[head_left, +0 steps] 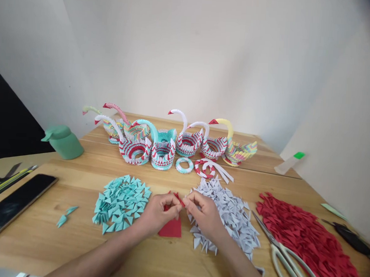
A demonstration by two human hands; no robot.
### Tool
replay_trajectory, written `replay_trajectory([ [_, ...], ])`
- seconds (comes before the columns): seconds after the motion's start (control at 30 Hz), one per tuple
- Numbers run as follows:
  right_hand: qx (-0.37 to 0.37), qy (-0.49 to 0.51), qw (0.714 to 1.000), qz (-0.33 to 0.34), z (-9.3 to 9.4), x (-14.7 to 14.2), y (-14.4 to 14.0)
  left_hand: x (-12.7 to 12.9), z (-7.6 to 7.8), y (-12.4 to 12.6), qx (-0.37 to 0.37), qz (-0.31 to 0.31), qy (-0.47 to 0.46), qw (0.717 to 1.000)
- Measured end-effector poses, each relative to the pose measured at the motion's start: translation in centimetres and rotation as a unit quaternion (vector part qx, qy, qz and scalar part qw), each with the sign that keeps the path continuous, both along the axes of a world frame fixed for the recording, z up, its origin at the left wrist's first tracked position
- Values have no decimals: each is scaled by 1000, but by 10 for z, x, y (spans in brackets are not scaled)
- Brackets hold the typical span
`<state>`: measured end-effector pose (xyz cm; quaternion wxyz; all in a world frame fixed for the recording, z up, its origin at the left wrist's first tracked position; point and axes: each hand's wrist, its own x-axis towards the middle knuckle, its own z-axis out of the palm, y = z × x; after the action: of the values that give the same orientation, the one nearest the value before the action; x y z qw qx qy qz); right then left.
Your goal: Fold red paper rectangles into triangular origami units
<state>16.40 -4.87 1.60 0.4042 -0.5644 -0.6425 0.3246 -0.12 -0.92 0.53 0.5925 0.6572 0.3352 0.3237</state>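
Here, at the far left of the frame, we see a dark tablet (12, 206) lying flat on the wooden table (74, 240), with pens and a blade-like tool just beyond its upper left corner, and a green dispenser (63, 141) further back. Two loose teal pieces (65, 215) lie left of the teal pile (121, 203) of folded paper triangles. Just right of that pile, our left hand (159, 211) is curled nearly closed, its fingertips pinching a small red paper piece (176, 198) in the lower centre of the frame, above a red sheet (170, 228) lying flat on the table beneath the hands. Our right hand (204, 212) meets it from the other side, fingers likewise bent in and gripping the same red piece, so the two hands touch at the fingertips. The right hand rests over the near edge of the white pile (231, 211). Behind, across the middle of the frame, stands a row of paper swans (163, 143), with small paper rings (185, 165) before them. Right of the white pile lie pale-handled scissors (286, 255), then the broad red pile (306, 240), and at the far right edge dark snips (351, 238) and a green-capped glue bottle (291, 162).
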Motion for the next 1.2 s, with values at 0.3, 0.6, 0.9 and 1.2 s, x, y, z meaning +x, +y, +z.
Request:
replay_trajectory([
  [0.3,13,-18,1000,4,-1,-2,1,0,-5,0,34,10,20,999],
  [0.6,-1,23,1000,-1,-3,0,2,-5,-2,6,-33,-72,-27,997],
  [0.9,-39,59,997,9,-2,-1,1,-3,-3,5,-39,-43,-33,998],
  [1.2,-55,74,995,23,4,-1,2,-3,3,3,-25,21,-45,998],
])
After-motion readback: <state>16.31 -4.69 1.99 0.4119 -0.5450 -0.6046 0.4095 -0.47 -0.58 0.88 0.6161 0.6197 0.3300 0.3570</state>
